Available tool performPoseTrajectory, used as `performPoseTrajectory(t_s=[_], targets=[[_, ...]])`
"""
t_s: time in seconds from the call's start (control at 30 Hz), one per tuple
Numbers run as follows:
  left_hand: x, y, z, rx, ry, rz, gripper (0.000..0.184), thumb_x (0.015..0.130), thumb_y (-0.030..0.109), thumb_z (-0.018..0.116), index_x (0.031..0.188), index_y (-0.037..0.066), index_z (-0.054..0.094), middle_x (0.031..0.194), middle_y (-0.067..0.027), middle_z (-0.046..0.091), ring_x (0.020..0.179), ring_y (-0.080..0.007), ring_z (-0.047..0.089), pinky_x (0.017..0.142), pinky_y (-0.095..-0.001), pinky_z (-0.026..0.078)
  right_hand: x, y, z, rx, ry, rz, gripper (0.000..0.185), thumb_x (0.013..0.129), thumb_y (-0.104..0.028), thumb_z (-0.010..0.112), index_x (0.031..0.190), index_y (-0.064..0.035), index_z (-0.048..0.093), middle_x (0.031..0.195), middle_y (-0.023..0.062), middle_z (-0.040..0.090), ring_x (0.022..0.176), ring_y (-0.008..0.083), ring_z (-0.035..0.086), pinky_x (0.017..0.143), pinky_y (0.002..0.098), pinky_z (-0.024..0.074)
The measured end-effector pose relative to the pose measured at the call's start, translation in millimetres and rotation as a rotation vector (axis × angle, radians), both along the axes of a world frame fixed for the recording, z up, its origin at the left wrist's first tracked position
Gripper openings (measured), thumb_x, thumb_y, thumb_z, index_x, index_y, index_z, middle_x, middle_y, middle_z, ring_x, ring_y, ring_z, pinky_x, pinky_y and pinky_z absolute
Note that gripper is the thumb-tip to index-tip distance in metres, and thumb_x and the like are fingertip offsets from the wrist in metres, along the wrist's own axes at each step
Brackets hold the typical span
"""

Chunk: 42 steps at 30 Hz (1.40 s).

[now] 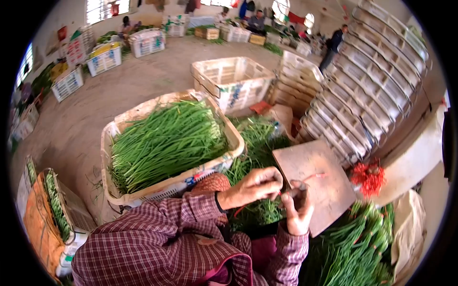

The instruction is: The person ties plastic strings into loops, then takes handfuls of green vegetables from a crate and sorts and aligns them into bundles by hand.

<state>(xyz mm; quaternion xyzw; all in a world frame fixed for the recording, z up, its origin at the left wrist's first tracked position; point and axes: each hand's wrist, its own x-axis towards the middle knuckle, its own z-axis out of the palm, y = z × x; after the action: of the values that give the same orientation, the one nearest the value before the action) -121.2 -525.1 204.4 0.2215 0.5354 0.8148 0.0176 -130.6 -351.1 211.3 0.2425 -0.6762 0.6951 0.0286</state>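
My left hand [255, 187] is closed in a pinch, with a bit of thin red tie showing at its fingertips. My right hand [297, 208] is close beside it, thumb and fingers curled together; what they hold is too small to make out. Both are above loose green stalks [260, 212] and the left edge of a flat board [329, 200]. A red strand [316, 176] shows over the board, near my right fingertips. To the left stands a white plastic crate [107, 164] filled with long green stalks [167, 143].
Bundled greens [353, 248] lie at lower right, below a bunch of red ties [368, 179]. Tall stacked crates [362, 81] rise on the right. Another crate [245, 95] stands ahead. Other people [257, 21] and crates line the far wall.
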Motion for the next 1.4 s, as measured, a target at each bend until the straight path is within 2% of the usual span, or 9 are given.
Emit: performPoseTrajectory(t_s=[0.1, 0.23, 0.33, 0.5, 0.67, 0.8, 1.1, 1.23, 1.4], targets=[[-0.1, -4.7, 0.8, -0.074, -0.093, -0.081, 0.012, 0.094, 0.017, 0.056, 0.098, 0.005, 0.055, 0.075, 0.0014, 0.058, 0.067, -0.0052, 0.054, 0.055, -0.018, 0.038, -2.2, 6.0, -6.3, -0.044, -0.025, -0.004, 0.037, 0.084, 0.001, 0.063, 0.118, 0.0031, 0.049, 0.074, 0.0021, 0.059, 0.063, 0.0074, 0.053, 0.06, 0.0212, 0.0448], [-3.8, 0.1, -9.2, -0.224, 0.052, -0.074, 0.016, 0.09, 0.01, 0.063, 0.099, -0.002, 0.056, 0.079, -0.0046, 0.063, 0.074, -0.0091, 0.06, 0.066, -0.0223, 0.048, -0.9, 6.4, -6.6, -0.166, -0.109, 0.027, 0.042, 0.085, -0.002, 0.066, 0.122, 0.0037, 0.048, 0.076, 0.0025, 0.06, 0.066, 0.0072, 0.055, 0.063, 0.0212, 0.0453], [-2.7, 1.2, -6.1, -0.271, 0.033, -0.037, 0.01, 0.091, 0.009, 0.062, 0.095, 0.001, 0.058, 0.08, -0.0032, 0.064, 0.073, -0.009, 0.061, 0.068, -0.0232, 0.049, -1.3, 9.4, -12.5, -0.155, -0.132, 0.04, 0.042, 0.086, -0.003, 0.065, 0.123, 0.0042, 0.048, 0.083, 0.0032, 0.062, 0.071, 0.0069, 0.056, 0.066, 0.0207, 0.0459], [2.0, 9.8, -4.5, -0.326, 0.083, 0.067, 0.008, 0.092, 0.01, 0.056, 0.094, 0.003, 0.056, 0.074, -0.0023, 0.06, 0.064, -0.0051, 0.054, 0.056, -0.0178, 0.04, 0.6, 9.6, -11.7, -0.124, -0.109, 0.028, 0.036, 0.086, -0.002, 0.063, 0.12, 0.0028, 0.05, 0.092, 0.0043, 0.063, 0.076, 0.0079, 0.057, 0.069, 0.0215, 0.0474], [-0.6, 9.5, -8.2, 0.151, -0.29, -0.151, 0.005, 0.094, 0.008, 0.052, 0.099, 0.007, 0.053, 0.068, -0.0025, 0.055, 0.051, -0.0008, 0.033, 0.043, -0.0142, 0.021, -0.1, 11.9, -20.0, -0.106, -0.069, 0.018, 0.033, 0.086, -0.002, 0.061, 0.118, 0.0019, 0.052, 0.089, 0.0036, 0.063, 0.077, 0.0091, 0.058, 0.071, 0.0225, 0.0477], [-0.6, 10.7, -9.9, 0.098, -0.252, -0.17, 0.005, 0.095, 0.01, 0.052, 0.099, 0.007, 0.053, 0.07, -0.0034, 0.056, 0.051, -0.0007, 0.033, 0.043, -0.014, 0.022, 2.0, 16.0, -20.5, -0.024, -0.029, -0.083, 0.032, 0.085, -0.003, 0.058, 0.116, 0.0015, 0.053, 0.087, 0.0027, 0.063, 0.077, 0.0091, 0.057, 0.072, 0.0231, 0.0466], [3.8, 14.7, -9.0, -0.071, -0.177, -0.104, 0.008, 0.095, 0.012, 0.054, 0.099, 0.005, 0.053, 0.073, -0.0059, 0.059, 0.055, -0.0016, 0.041, 0.046, -0.0151, 0.028, 8.5, 10.8, -5.0, -0.022, -0.08, -0.099, 0.007, 0.089, -0.003, 0.061, 0.091, 0.0032, 0.062, 0.077, 0.0011, 0.062, 0.069, 0.0056, 0.052, 0.063, 0.0215, 0.0439], [6.9, 19.7, -13.8, -0.401, 0.139, 0.188, 0.016, 0.087, -0.002, 0.059, 0.1, 0.0, 0.051, 0.082, -0.0037, 0.061, 0.074, -0.0079, 0.059, 0.065, -0.0218, 0.047, 6.2, 15.5, -11.5, 0.124, 0.095, -0.165, 0.013, 0.086, -0.011, 0.062, 0.086, 0.0023, 0.061, 0.07, 0.0095, 0.064, 0.059, 0.014, 0.059, 0.055, 0.0273, 0.0458], [6.8, 30.2, -14.1, -0.449, 0.274, 0.368, 0.003, 0.088, -0.002, 0.056, 0.091, -0.002, 0.055, 0.073, -0.0025, 0.06, 0.065, -0.0066, 0.055, 0.058, -0.0215, 0.044, 16.3, 15.8, -0.9, 0.238, 0.321, -0.366, 0.01, 0.081, -0.011, 0.062, 0.081, -0.0022, 0.056, 0.071, 0.015, 0.062, 0.062, 0.0321, 0.062, 0.056, 0.0372, 0.0481]])
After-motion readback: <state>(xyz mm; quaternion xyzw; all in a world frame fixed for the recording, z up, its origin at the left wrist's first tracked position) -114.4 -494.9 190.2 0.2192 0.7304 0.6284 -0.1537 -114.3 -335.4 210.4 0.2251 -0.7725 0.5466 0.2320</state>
